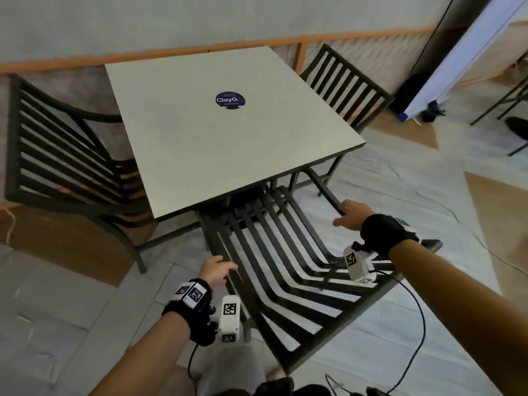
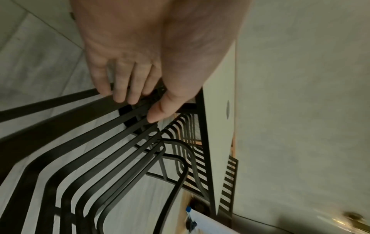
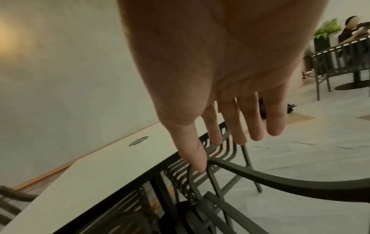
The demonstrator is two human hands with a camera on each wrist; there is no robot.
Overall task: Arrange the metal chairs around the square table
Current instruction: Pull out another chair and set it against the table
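- Chairs of dark slatted metal number 3 around the square table (image 1: pixel 217 132); the nearest chair (image 1: pixel 285 278) stands right in front of the person, its seat front tucked under the table's near edge and its backrest toward the person.
- Left hand (image 1: pixel 215 270) is at that chair's left armrest (image 1: pixel 231 270); in the left wrist view its fingers (image 2: pixel 124 88) curl loosely down onto the bar and the thumb (image 2: pixel 160 110) hangs free beside it, so it touches the bar without a closed grip.
- Right hand (image 1: pixel 352 214) is spread, with straight fingers, over the right armrest (image 1: pixel 328 192); in the right wrist view the thumb tip (image 3: pixel 197 159) sits at the front bend of the bar and the other fingers stretch out past it, holding nothing.
- Both wrists carry black straps with white marker boxes (image 1: pixel 228 317), and cables trail from them to the pale tiled floor (image 1: pixel 400 181).
- A round dark sticker (image 1: pixel 230 100) sits near the middle of the table top.
- A 2nd chair (image 1: pixel 65 158) stands at the table's left side, facing it, seat partly beneath the top.
- A 3rd chair (image 1: pixel 347 84) stands at the far right side, against the table edge.
- Beyond runs an orange wooden rail (image 1: pixel 171 50) along a grey wall.
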